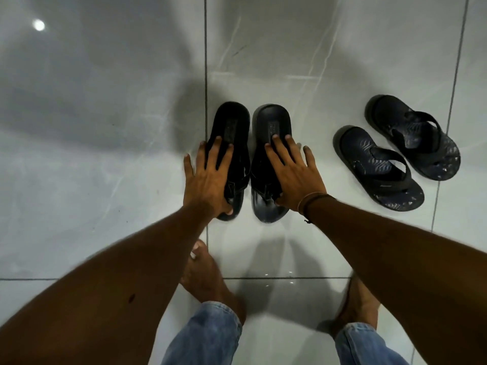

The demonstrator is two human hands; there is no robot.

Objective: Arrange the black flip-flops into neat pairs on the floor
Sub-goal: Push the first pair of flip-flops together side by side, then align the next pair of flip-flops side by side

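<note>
Fingers of the left hand (208,177) and right hand (292,175) are lying spread and flat on one pair (271,143), pressing each sole. Nudging heels level is, I judge, the way; the second pair (395,154) is lying askew beyond the right fingers.

We seem to stand indoors in a home: glossy grey marbled floor tiles (105,127), black flip-flops (395,154) left on them, bare feet (205,280), rolled jeans (205,335).

No legible text on the flip-flops (271,143).
</note>
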